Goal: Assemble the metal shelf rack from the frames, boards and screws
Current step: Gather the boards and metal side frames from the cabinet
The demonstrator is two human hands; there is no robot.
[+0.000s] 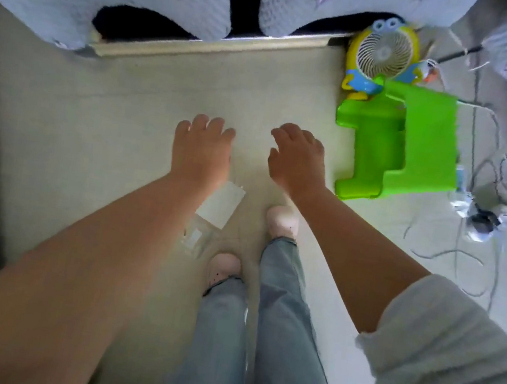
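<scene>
Both hands, left (201, 148) & right (297, 159), hover loosely spread, holding nothing, over a big pale board (128, 104) flat on floor. Looks stiff, prob heavy; grab opposite edges.

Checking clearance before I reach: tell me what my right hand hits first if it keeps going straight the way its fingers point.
The right hand points up-frame over bare floor; the first thing is probably the pale wooden edge strip under the bedding. Height is unclear.

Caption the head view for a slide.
Standing person reaches both empty hands, left and right, down over a pale board; green stool and fan alongside.
</scene>
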